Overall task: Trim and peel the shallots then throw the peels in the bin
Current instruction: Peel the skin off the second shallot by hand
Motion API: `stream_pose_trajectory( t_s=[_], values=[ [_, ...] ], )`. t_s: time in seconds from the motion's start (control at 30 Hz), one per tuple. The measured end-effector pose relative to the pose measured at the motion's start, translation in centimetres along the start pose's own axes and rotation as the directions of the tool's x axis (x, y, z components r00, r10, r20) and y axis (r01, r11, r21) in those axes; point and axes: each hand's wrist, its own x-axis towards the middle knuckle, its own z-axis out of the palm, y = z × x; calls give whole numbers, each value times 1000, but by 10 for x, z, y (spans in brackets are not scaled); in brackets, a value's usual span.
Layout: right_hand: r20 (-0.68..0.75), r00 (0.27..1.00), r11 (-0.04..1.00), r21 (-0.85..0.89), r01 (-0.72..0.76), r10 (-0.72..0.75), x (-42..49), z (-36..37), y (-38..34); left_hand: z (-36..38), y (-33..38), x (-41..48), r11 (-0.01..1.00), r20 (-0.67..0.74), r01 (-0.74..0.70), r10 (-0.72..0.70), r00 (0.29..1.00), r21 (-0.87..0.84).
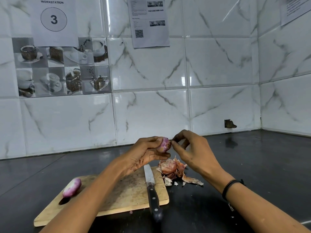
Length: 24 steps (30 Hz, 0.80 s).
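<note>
From my head camera, my left hand (146,153) curls round the shallot (164,144) above the bench (252,165). Its long axis lies sideways, ragged end toward my right hand (190,148), whose thumb and forefinger pinch that end. The peels (173,169) lie just below.

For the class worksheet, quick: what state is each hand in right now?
Left hand: holding a shallot, fingers curled round it.
Right hand: pinching the tip of that shallot.
</note>
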Motion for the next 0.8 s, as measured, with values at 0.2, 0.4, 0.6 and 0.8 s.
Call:
stream_pose_trajectory(
  t_s=[0.2,0.4,0.6,0.8],
  values=[
    [30,998,998,-20,-57,58,-1,-2,3,4,3,-4,1000,-14,13,-13,1000,-16],
    [127,991,997,49,-57,51,-8,-5,-7,12,6,-13,990,-21,21,-18,1000,138],
    [242,967,991,123,50,-79,-14,-5,-27,13,14,-33,915,-174,28,47,984,403],
    [297,947,987,138,85,-123,-17,7,-46,-1,21,-68,740,-181,21,137,974,673]
  ],
)
